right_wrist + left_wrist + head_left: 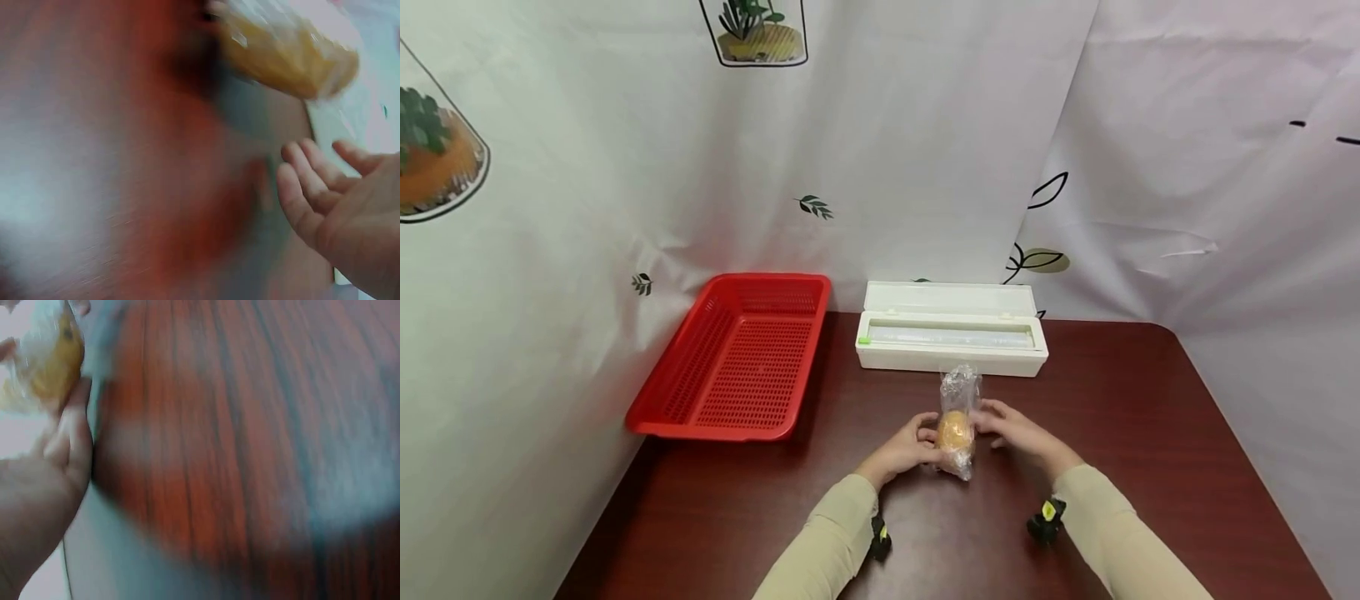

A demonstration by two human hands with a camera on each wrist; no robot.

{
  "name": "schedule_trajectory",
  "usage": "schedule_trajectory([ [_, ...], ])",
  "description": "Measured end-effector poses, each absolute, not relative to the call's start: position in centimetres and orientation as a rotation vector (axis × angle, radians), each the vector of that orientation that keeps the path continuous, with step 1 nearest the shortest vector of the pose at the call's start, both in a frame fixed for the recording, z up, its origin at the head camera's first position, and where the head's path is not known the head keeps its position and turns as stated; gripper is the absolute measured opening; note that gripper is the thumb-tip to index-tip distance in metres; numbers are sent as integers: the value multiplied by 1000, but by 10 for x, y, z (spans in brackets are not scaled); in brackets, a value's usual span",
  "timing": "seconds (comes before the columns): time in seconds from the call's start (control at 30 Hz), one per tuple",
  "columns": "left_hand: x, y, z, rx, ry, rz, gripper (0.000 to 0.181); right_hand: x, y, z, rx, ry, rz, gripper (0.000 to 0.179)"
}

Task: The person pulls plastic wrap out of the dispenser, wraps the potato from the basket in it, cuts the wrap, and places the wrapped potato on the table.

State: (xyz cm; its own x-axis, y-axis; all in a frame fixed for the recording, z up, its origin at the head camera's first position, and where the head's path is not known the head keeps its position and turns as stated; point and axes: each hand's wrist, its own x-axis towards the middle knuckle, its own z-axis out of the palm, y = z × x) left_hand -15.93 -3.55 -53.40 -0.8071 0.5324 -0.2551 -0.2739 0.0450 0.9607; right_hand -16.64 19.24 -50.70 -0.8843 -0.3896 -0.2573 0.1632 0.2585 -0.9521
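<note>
A rounded yellow-orange item wrapped in clear cling film (955, 431) is near the middle of the table, with loose crumpled film at both its far and near ends. Its exact kind is hard to make out through the film. My left hand (904, 450) holds it from the left side, the thumb at its near end; in the left wrist view the wrapped item (59, 362) rests against that hand (50, 469). Just to its right is my right hand (1018, 432). The right wrist view shows this hand (350, 200) with loosely spread fingers, apart from the wrapped item (287, 56).
Behind the hands stands a white cling film dispenser box (951, 357), its lid (951, 297) raised and a film roll (951, 337) inside. A red perforated plastic basket (752, 375) sits at the left on the dark brown table (1120, 400). White printed curtains (917, 150) surround the table.
</note>
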Motion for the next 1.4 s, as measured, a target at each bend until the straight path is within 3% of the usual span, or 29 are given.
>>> schedule_trajectory([
  [0.13, -157, -41, -536, 361, 1678, 1762, 64, -183, 190, -496, -14, 2167, -1756, 77],
  [0.3, -155, -43, -541, 333, 1637, 1762, 59, -192, 181, -483, 208, 2250, -1889, 30],
  [0.43, -158, -42, -545, 243, 1600, 1850, 62, -188, 176, -476, 111, 2184, -2037, 10],
  [0.7, -158, -36, -546, 125, 1593, 1957, 61, -175, 169, -475, -111, 2259, -2089, 15],
  [1.1, -159, -33, -544, -34, 1633, 2070, 56, -150, 154, -496, -786, 2492, -1908, 16],
  [1.4, -159, -33, -548, -112, 1656, 2063, 36, -143, 160, -519, -1177, 2766, -1603, 24],
])
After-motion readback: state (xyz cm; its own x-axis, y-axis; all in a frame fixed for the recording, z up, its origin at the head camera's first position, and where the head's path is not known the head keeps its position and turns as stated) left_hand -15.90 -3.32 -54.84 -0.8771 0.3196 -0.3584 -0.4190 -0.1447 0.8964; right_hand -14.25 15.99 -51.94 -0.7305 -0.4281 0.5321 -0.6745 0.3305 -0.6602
